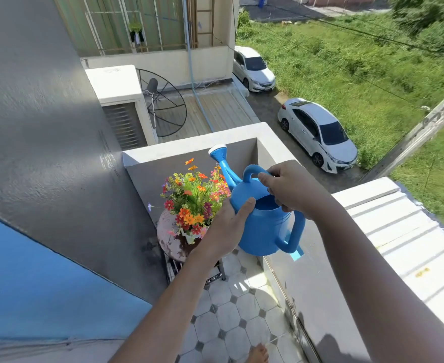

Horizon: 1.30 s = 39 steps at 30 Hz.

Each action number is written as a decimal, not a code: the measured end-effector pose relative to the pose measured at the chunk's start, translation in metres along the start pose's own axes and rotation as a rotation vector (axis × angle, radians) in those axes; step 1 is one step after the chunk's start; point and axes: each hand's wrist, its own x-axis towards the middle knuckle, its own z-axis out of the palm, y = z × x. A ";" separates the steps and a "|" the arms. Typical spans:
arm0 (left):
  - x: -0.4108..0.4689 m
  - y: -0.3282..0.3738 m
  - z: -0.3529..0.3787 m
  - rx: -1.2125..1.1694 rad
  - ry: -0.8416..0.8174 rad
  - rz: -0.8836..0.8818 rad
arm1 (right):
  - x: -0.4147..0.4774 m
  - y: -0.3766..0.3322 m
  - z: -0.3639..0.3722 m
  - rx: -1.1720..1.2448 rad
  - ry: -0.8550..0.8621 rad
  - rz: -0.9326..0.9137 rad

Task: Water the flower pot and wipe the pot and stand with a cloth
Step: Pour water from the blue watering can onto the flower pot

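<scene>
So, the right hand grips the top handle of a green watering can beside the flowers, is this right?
Not quite. The head view shows that the watering can is blue, not green. The rest holds: the right hand grips its top handle, beside the flowers.

Sunlit balcony, grey wall (pixel 45 113), tiled floor (pixel 231 318)

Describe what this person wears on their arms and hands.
Nothing visible. The left hand and right hand are bare, with no gloves, rings, watch or bracelet. The left forearm and right forearm are uncovered, with no sleeve in view.
</scene>
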 end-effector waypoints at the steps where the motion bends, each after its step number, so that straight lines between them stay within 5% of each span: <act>1: 0.000 -0.001 0.000 0.007 0.002 0.007 | -0.001 0.002 0.002 0.021 0.005 -0.005; 14: 0.017 0.003 0.071 0.182 -0.058 0.075 | -0.044 0.089 -0.018 0.296 0.304 0.032; 27: 0.067 0.001 0.236 0.296 -0.416 0.146 | -0.076 0.232 -0.049 0.750 0.717 0.315; 33: 0.078 -0.015 0.309 0.298 -0.519 0.093 | -0.073 0.292 -0.064 1.061 0.776 0.408; 39: 0.090 -0.036 0.356 0.283 -0.545 0.075 | -0.066 0.338 -0.065 1.080 0.819 0.496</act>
